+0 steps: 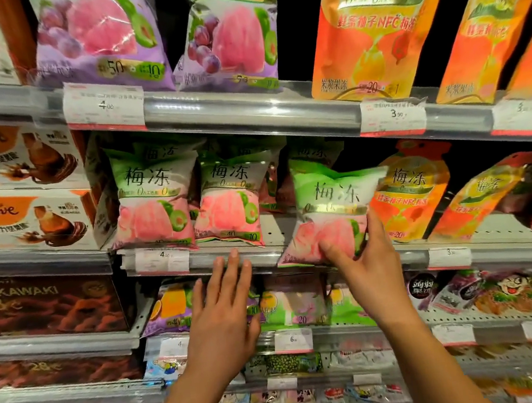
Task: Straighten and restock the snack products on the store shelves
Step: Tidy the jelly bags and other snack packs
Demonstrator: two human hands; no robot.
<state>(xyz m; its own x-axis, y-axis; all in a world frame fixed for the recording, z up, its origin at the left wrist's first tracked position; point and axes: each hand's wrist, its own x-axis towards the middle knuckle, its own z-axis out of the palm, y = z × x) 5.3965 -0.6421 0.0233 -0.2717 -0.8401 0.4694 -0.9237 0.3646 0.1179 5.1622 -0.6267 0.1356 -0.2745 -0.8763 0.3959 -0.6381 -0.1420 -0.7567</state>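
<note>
The right hand (368, 266) pinches a tilted green bag (327, 208) by its lower right corner at the shelf (257, 256) front edge; the left hand (225, 314) hovers flat, fingers straight.

Tiered metal store shelves (248, 104) against a dark back panel (299, 33).

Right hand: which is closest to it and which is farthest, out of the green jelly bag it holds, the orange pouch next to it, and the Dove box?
1. The green jelly bag: the right hand grips its lower corner, so it touches.
2. The orange pouch: just right of that bag, same shelf.
3. The Dove box: far left of the shelves.
</note>
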